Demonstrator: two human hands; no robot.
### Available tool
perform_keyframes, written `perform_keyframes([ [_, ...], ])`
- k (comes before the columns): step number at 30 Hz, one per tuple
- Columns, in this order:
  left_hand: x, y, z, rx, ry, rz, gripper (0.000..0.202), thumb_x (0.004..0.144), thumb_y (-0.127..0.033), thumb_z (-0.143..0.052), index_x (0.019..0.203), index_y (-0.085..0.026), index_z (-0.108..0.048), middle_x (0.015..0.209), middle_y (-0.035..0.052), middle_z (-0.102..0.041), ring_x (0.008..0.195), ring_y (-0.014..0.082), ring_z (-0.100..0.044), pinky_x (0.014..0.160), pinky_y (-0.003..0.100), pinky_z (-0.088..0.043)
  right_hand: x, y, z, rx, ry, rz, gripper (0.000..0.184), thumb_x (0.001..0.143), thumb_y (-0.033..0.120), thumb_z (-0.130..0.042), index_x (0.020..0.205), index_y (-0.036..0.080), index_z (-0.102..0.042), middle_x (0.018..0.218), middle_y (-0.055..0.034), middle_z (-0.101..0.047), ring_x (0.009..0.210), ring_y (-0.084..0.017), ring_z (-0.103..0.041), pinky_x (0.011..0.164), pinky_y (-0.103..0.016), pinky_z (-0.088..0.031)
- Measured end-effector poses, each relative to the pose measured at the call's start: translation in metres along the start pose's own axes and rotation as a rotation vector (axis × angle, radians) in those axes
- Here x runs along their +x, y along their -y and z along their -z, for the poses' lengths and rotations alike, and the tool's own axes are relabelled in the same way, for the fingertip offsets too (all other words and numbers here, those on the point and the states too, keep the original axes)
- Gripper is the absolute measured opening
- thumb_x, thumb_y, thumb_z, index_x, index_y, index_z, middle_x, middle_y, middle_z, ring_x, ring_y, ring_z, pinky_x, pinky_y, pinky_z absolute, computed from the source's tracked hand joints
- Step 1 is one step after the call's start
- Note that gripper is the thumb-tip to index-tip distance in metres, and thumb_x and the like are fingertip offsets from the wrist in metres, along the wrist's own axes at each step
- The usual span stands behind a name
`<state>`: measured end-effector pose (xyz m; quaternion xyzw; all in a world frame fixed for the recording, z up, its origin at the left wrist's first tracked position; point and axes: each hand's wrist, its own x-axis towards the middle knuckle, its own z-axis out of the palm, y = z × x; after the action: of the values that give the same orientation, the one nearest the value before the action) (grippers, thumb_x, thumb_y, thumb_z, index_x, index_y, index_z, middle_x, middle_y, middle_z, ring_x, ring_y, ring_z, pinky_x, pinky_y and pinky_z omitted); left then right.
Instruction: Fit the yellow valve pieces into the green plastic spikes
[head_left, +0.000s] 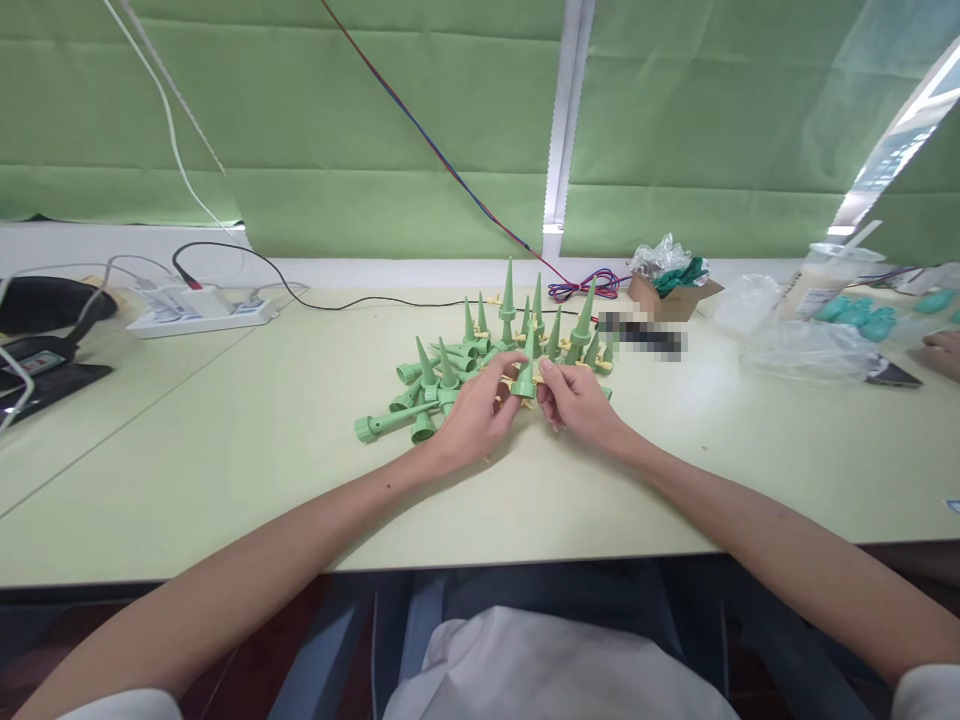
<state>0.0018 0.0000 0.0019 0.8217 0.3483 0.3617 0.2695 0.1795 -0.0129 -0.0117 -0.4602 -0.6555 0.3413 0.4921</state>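
Observation:
My left hand (486,405) grips a green plastic watering spike (524,381) by its wide base, with the point tilted up and away. Close against its right side, my right hand (576,398) has thumb and finger pinched at a small yellow valve piece (538,379) on the spike. The fingers partly cover that piece, so how far it sits in the spike cannot be made out. Behind and left of my hands lies a pile of similar green spikes (427,375). Some stand upright and others lie on their sides, several with yellow pieces in them.
A white power strip (202,315) with cables lies at the left. At the back right are a small cardboard box (675,295), a coiled red and blue wire (592,286), a drink cup (814,285) and plastic bags (806,350). Another person's hand (943,352) shows at the right edge.

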Motion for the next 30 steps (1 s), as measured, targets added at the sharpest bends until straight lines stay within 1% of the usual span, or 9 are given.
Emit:
perform_keyframes([
  [5,0.0,-0.004,-0.001,-0.176,-0.019,0.04,0.04,0.089,-0.022,-0.051,0.128,-0.024,-0.045,0.111,0.0076,-0.056,0.063,0.0082,-0.055,0.058,0.022,-0.045,0.0,0.003,0.001,0.014,-0.068,0.03,0.059,0.094,0.067,-0.039,0.062,0.019,-0.052,0.049,0.0013,-0.052,0.037,-0.01,-0.048,0.041,-0.024,-0.039],
  [8,0.002,-0.003,-0.001,-0.312,-0.021,0.108,0.037,0.09,-0.027,-0.054,0.126,-0.025,-0.046,0.116,0.0076,-0.054,0.057,0.0059,-0.054,0.051,0.021,-0.044,0.0,0.004,0.002,-0.018,-0.111,0.074,0.055,0.096,0.063,-0.038,0.066,0.019,-0.051,0.053,0.0009,-0.054,0.039,-0.01,-0.048,0.042,-0.025,-0.039],
  [10,0.004,-0.003,-0.001,-0.425,-0.014,0.157,0.034,0.091,-0.032,-0.055,0.123,-0.026,-0.046,0.109,0.0059,-0.055,0.052,0.0056,-0.052,0.044,0.021,-0.042,-0.001,0.004,0.003,-0.065,-0.129,0.113,0.053,0.098,0.061,-0.037,0.068,0.02,-0.051,0.057,0.0,-0.056,0.043,-0.011,-0.049,0.045,-0.026,-0.039],
  [12,0.006,-0.002,0.0,-0.545,-0.007,0.207,0.031,0.092,-0.039,-0.055,0.118,-0.025,-0.047,0.093,0.0022,-0.056,0.048,0.0071,-0.052,0.04,0.021,-0.041,-0.001,0.004,0.004,-0.114,-0.136,0.139,0.052,0.098,0.061,-0.035,0.069,0.021,-0.05,0.061,-0.0013,-0.058,0.048,-0.012,-0.051,0.048,-0.026,-0.04],
  [15,0.009,-0.003,0.0,-0.684,-0.023,0.285,0.031,0.09,-0.048,-0.058,0.108,-0.023,-0.052,0.078,-0.0013,-0.052,0.048,0.0098,-0.055,0.037,0.022,-0.041,-0.001,0.004,0.004,-0.164,-0.118,0.156,0.051,0.098,0.061,-0.035,0.07,0.021,-0.049,0.065,-0.0027,-0.06,0.056,-0.014,-0.054,0.052,-0.027,-0.04],
  [19,0.011,-0.002,0.001,-0.811,-0.04,0.36,0.034,0.086,-0.053,-0.063,0.098,-0.022,-0.055,0.081,-0.0014,-0.053,0.046,0.0081,-0.054,0.033,0.021,-0.038,-0.001,0.006,0.005,-0.217,-0.065,0.167,0.048,0.1,0.057,-0.035,0.071,0.021,-0.049,0.067,-0.0023,-0.06,0.06,-0.014,-0.055,0.058,-0.027,-0.04],
  [22,0.012,-0.001,0.002,-0.867,-0.037,0.383,0.035,0.084,-0.053,-0.066,0.096,-0.021,-0.055,0.078,-0.0021,-0.053,0.045,0.0075,-0.053,0.032,0.019,-0.034,-0.001,0.008,0.006,-0.266,-0.027,0.188,0.045,0.101,0.052,-0.036,0.072,0.021,-0.051,0.064,-0.0009,-0.058,0.059,-0.014,-0.053,0.062,-0.028,-0.039],
  [26,0.013,0.0,0.003,-0.893,-0.041,0.416,0.038,0.079,-0.052,-0.072,0.091,-0.021,-0.053,0.071,-0.0033,-0.053,0.042,0.0069,-0.05,0.031,0.019,-0.031,-0.001,0.009,0.006,-0.32,0.016,0.209,0.04,0.101,0.048,-0.038,0.075,0.021,-0.052,0.061,0.0011,-0.054,0.055,-0.013,-0.047,0.059,-0.027,-0.037],
  [30,0.012,-0.001,0.004,-0.908,-0.048,0.45,0.041,0.076,-0.05,-0.075,0.095,-0.02,-0.054,0.067,-0.0038,-0.053,0.04,0.0063,-0.048,0.031,0.019,-0.03,-0.001,0.007,0.005,-0.344,0.047,0.262,0.034,0.1,0.046,-0.041,0.082,0.02,-0.056,0.067,0.0005,-0.058,0.055,-0.012,-0.045,0.057,-0.026,-0.035],
])
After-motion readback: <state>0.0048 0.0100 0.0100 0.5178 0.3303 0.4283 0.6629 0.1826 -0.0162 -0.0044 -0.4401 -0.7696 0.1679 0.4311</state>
